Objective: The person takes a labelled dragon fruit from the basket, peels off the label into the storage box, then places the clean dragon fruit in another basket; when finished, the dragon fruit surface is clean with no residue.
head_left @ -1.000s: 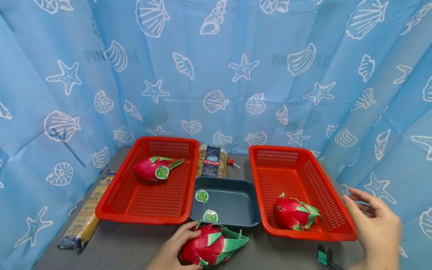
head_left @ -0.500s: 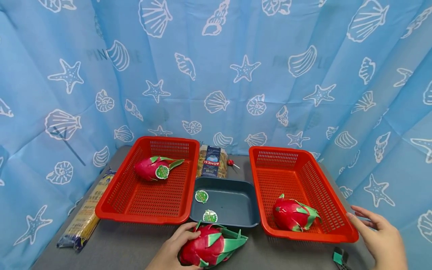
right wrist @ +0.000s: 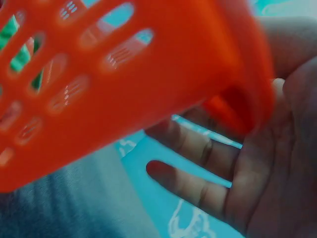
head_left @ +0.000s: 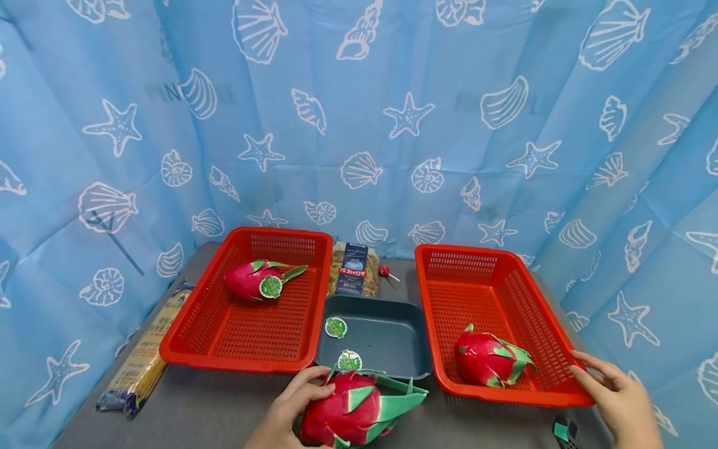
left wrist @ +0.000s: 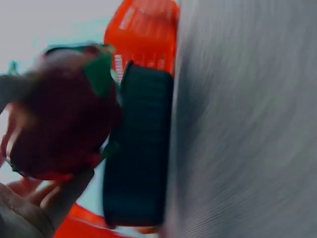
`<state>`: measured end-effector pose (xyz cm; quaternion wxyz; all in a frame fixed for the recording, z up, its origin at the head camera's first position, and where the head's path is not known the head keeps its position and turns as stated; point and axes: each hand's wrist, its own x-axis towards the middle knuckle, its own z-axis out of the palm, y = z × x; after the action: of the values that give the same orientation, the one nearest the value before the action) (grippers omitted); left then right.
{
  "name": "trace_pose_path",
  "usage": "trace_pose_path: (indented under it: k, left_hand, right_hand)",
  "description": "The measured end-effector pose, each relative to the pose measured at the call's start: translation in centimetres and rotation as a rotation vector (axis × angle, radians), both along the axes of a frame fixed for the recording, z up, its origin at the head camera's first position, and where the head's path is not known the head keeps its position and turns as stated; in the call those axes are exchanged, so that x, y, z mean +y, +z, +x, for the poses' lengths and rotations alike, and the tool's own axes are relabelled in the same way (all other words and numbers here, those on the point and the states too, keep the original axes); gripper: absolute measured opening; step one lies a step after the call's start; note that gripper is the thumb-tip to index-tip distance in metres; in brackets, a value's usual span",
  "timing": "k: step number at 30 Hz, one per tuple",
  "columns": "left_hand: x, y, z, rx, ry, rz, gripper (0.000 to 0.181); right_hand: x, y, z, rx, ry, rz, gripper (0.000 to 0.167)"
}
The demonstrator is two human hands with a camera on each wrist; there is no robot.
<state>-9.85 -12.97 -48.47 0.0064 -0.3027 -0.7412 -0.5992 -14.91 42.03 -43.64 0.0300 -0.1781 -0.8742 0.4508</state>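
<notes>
My left hand (head_left: 294, 408) grips a red dragon fruit (head_left: 348, 408) with green leaf tips, in front of the dark blue tray (head_left: 392, 342). In the left wrist view the fruit (left wrist: 64, 114) hangs above the grey table, fingers spread around it. My right hand (head_left: 619, 396) is at the front right corner of the right red basket (head_left: 518, 394). The right wrist view puts the basket rim (right wrist: 247, 64) between thumb and fairly straight fingers (right wrist: 190, 186); firm contact cannot be told. Another dragon fruit (head_left: 488, 358) lies in that basket.
A left red basket (head_left: 241, 362) holds a dragon fruit (head_left: 252, 280) with a round sticker. Behind the tray are a pasta bag (head_left: 353, 268) and a red lollipop (head_left: 384, 271). Spaghetti (head_left: 146, 355) lies at left. A dark teal-marked object (head_left: 563, 430) is beside my right wrist.
My left hand has raised the dragon fruit slightly toward the camera. My right hand first moved right and down, then came in against the right basket's corner.
</notes>
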Motion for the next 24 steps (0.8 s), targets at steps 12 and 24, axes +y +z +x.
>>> trace_pose_path:
  k: [12, 24]
  left_hand:
    - [4.0, 10.1, -1.8, 0.494, -0.009, -0.010, 0.080]
    - [12.8, 14.2, -8.2, 0.593, 0.063, -0.017, 0.071]
  right_hand:
    - [0.4, -2.1, 0.1, 0.049, -0.101, -0.378, 0.021]
    - [0.0, -2.9, -0.3, 0.122, -0.132, -0.523, 0.020]
